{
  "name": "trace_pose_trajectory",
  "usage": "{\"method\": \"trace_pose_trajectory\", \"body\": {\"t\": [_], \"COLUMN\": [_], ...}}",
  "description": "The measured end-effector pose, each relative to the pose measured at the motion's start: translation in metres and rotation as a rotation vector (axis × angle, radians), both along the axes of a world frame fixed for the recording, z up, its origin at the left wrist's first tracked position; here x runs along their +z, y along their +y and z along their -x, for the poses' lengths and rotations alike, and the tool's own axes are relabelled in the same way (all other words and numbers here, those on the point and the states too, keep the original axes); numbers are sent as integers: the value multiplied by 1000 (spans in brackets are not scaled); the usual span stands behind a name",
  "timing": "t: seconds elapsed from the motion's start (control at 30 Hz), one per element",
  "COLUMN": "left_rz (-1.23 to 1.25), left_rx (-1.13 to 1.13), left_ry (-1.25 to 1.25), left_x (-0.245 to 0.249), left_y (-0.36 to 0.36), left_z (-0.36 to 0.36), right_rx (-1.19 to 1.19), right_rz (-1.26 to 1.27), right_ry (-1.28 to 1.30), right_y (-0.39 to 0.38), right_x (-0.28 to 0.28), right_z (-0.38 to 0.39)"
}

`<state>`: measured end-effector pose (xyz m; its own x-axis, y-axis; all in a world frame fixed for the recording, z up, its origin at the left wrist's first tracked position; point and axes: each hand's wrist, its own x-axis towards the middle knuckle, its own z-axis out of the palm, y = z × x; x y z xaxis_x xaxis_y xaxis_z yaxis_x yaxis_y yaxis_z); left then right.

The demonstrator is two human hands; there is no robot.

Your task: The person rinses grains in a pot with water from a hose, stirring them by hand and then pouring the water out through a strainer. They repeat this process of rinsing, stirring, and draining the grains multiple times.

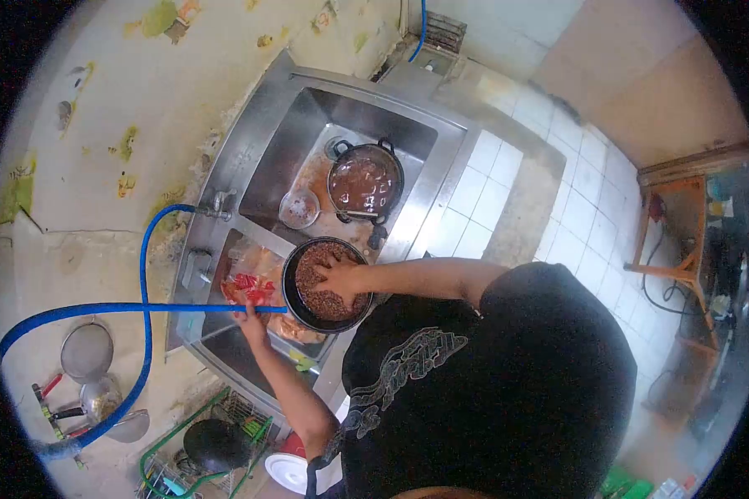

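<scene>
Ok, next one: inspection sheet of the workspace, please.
Surface: steel double sink against a stained wall.
Job's things: dark pot of reddish-brown grains in the near basin; blue hose ending at its rim.
Clutter: second pot of reddish water, small bowl, red packet in the sink.
Hands: left hand grips the hose; right hand spread on the grains.
Cables: cords by the wooden stand.
Surroundings: strainers on the wall, green rack, white tiled floor.
</scene>
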<state>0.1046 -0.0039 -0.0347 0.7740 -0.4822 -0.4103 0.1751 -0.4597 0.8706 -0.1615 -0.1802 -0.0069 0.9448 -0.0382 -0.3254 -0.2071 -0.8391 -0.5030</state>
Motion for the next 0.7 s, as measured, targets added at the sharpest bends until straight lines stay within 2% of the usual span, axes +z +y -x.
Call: {"method": "trace_pose_trajectory", "body": {"t": [0.03, 0.07, 0.17, 0.23, 0.33, 0.47, 0.53, 0.57, 0.63, 0.7], "left_rz": [94, 186, 260, 318, 418, 578, 609, 638, 598, 552], "left_rx": [50, 103, 124, 85, -8, 76, 67, 51, 86, 128], "left_ry": [81, 165, 222, 273, 261, 236, 191, 143, 104, 100], "left_x": [18, 35, 70, 64, 68, 47, 44, 42, 50, 59], "left_y": [0, 1, 0, 4, -5, -2, 1, 3, 3, 2], "left_z": [1, 4, 8, 15, 62, 89, 99, 105, 123, 138], "right_rx": [81, 79, 48, -73, -140, -91, -155, -145, -183, -7], "right_rz": [88, 88, 194, 156, 170, 154, -21, -21, -149, 149], "right_ry": [107, 110, 58, 29, -50, 53, 110, 114, -125, -204], "right_y": [2, 8, 23, 29, 31, 25, 23, 21, 19, 19], "right_x": [4, -2, -34, -45, -49, -60, -64, -64, -67, -81], "right_z": [-2, -3, -12, -23, -29, -38, -42, -40, -27, -16]}}
